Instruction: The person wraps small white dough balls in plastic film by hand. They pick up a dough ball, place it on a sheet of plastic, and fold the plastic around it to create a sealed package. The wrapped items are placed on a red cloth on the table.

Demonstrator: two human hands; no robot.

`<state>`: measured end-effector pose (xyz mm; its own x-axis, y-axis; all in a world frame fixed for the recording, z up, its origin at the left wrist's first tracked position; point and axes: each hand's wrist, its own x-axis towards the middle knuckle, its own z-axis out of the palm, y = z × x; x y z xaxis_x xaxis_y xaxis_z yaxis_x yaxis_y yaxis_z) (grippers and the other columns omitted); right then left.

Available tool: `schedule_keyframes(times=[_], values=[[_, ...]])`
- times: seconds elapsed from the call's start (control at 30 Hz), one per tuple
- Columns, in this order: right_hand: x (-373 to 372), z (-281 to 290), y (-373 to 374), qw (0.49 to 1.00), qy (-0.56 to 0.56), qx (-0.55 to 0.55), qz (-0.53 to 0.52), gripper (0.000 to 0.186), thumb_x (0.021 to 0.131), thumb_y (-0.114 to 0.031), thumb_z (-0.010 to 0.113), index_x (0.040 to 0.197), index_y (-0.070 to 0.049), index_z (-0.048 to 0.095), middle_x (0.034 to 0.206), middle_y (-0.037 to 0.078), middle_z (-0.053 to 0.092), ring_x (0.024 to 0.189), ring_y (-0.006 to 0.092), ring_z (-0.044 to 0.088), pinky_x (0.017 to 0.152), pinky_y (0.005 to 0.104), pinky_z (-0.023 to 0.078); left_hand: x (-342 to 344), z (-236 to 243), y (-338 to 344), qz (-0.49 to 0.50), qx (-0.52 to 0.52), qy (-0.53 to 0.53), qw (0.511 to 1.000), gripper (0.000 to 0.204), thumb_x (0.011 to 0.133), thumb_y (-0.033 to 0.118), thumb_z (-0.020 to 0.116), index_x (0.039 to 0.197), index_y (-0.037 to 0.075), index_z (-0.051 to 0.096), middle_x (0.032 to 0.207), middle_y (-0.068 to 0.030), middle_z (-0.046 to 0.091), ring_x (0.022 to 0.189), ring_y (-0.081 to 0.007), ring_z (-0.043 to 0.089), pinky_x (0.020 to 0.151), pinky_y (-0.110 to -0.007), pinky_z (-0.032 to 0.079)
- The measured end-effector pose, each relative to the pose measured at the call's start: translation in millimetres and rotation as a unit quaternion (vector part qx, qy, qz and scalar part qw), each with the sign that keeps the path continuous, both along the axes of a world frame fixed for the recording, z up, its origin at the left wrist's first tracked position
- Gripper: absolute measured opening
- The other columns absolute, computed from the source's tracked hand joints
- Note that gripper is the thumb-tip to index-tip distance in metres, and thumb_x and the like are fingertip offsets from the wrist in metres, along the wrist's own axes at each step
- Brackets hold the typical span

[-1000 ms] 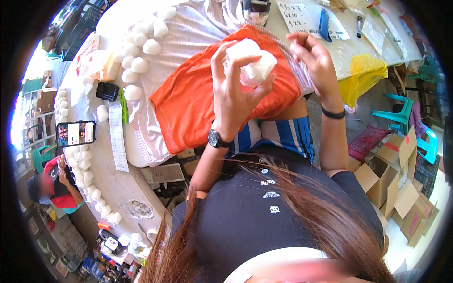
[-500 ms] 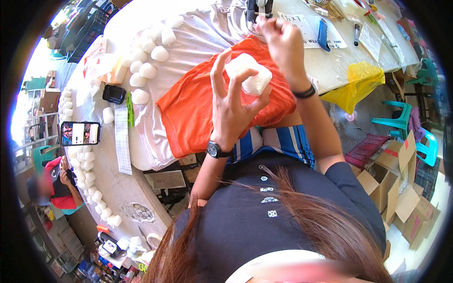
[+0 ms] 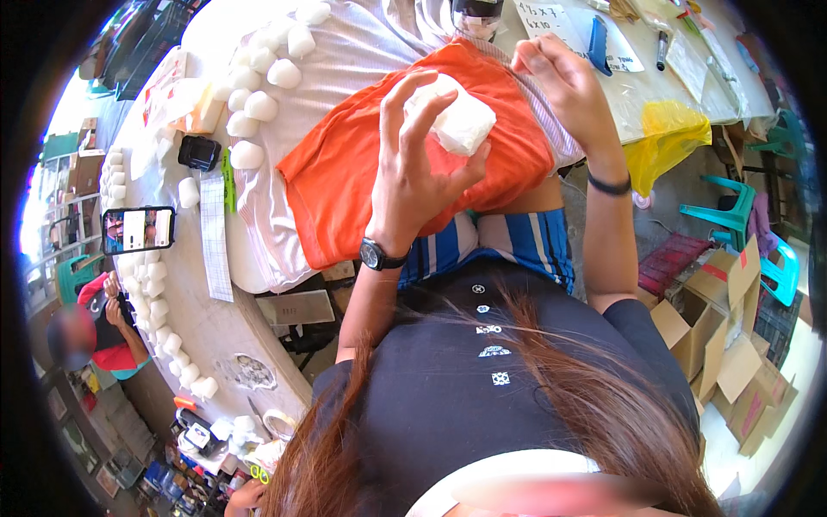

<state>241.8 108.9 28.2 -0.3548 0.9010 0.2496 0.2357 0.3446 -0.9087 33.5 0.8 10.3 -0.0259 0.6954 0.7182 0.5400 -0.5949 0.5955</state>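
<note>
My left hand (image 3: 409, 168), with a dark watch at its wrist, holds a rounded white block (image 3: 465, 119) between thumb and fingers. The block's surface looks creased, as if in a thin wrap. It is held above an orange cloth (image 3: 332, 194) spread over my lap and the table edge. Off to the right, my right hand (image 3: 564, 86) is raised with its fingertips pinched together; whatever is between them is too small to tell. A dark tape dispenser (image 3: 476, 19) stands just beyond the orange cloth, partly cut off by the upper edge.
Several white rounded pieces (image 3: 260, 106) lie in rows on the pale cloth at left. Nearby are a phone (image 3: 138, 230), a ruler (image 3: 215, 237) and a black tray (image 3: 200, 152). A blue cutter (image 3: 599, 45) lies on paper at right. A co-worker (image 3: 108, 323) sits far left.
My right hand has drawn back from the tape dispenser, moving right and slightly nearer, still pinched. My left hand keeps the white block, turned a little. The whole view has shifted slightly.
</note>
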Motion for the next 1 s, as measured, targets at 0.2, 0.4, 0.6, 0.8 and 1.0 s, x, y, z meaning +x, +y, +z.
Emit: schedule_keyframes(times=[0.2,0.4,0.6,0.8,1.0], values=[[-18,43,-75,1.000,-0.007,0.006,0.029,0.022,0.100,-0.016,0.063,0.094,0.004,0.066,0.083,0.015,0.062,0.075,0.0227,0.060,0.071,0.0327,0.047,0,-1,0,-0.001,-0.028,0.011,1.000,0.055,0.072,0.014,0.086,0.123,0.016,0.067,0.142,-0.0171,0.046,0.123,-0.0373,0.057,0.092,-0.046,0.059],[-21,32,-78,0.998,-0.053,-0.035,0.030,0.024,0.100,-0.018,0.064,0.095,0.005,0.066,0.083,0.013,0.060,0.076,0.0197,0.057,0.070,0.0319,0.045,-3,5,-1,0.007,-0.039,0.045,0.998,0.053,0.071,0.015,0.089,0.121,0.019,0.073,0.141,-0.0144,0.046,0.123,-0.0326,0.058,0.091,-0.043,0.060],[-16,-5,-83,0.975,0.117,-0.170,0.077,0.032,0.104,-0.031,0.063,0.096,0.001,0.067,0.081,0.007,0.056,0.073,0.0146,0.053,0.067,0.0309,0.043,-7,5,0,-0.017,-0.071,0.049,0.996,0.057,0.069,0.026,0.092,0.123,0.019,0.073,0.141,-0.0129,0.048,0.126,-0.0313,0.057,0.096,-0.044,0.058],[-30,-40,-73,1.000,-0.003,-0.014,0.025,0.034,0.101,-0.034,0.067,0.090,-0.002,0.069,0.075,0.007,0.056,0.066,0.0161,0.052,0.061,0.0337,0.042,-15,2,2,-0.032,-0.077,0.042,0.996,0.059,0.069,0.037,0.089,0.122,0.014,0.073,0.143,-0.0149,0.049,0.130,-0.0334,0.054,0.103,-0.047,0.052],[-4,-31,-64,0.982,-0.086,-0.153,0.063,0.022,0.099,-0.027,0.070,0.099,-0.005,0.072,0.080,0.000,0.062,0.071,0.0090,0.056,0.065,0.0258,0.046,-3,-17,3,-0.058,-0.055,-0.072,0.994,0.080,0.075,0.029,0.092,0.143,0.013,0.054,0.151,-0.0196,0.035,0.134,-0.0373,0.047,0.107,-0.050,0.048]])
